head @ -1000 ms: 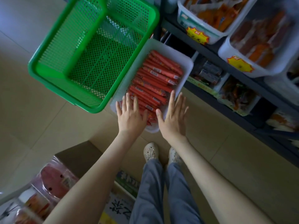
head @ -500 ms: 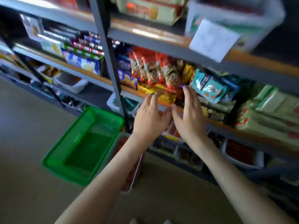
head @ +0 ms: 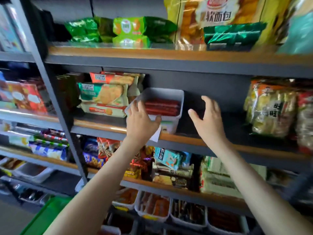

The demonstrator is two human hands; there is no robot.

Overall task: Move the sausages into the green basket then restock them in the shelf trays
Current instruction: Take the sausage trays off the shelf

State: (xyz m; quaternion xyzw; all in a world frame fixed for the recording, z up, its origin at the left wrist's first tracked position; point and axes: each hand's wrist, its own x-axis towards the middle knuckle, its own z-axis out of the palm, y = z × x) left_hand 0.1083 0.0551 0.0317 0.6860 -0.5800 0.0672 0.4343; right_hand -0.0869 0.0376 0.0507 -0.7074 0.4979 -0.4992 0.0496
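Note:
A white tray (head: 179, 99) with several red sausages (head: 162, 106) stands on the middle shelf (head: 237, 147), turned a little askew. My left hand (head: 141, 121) grips its front left corner, fingers over the rim and thumb on the front wall. A white label hangs under that hand. My right hand (head: 208, 119) hovers to the right of the tray with fingers spread, apart from it and holding nothing. A corner of the green basket (head: 45, 216) shows on the floor at the bottom left.
Cracker packs (head: 105, 94) lie stacked right beside the tray on its left. Snack bags (head: 271, 109) stand further right on the same shelf. A dark upright post (head: 55, 99) splits the shelving. White trays of snacks (head: 152, 209) fill the lower shelves.
My view has swung up from the floor tray and the basket to the shelves. Both hands rose from the lower shelf edge to the middle shelf, and my left hand took hold of the tray.

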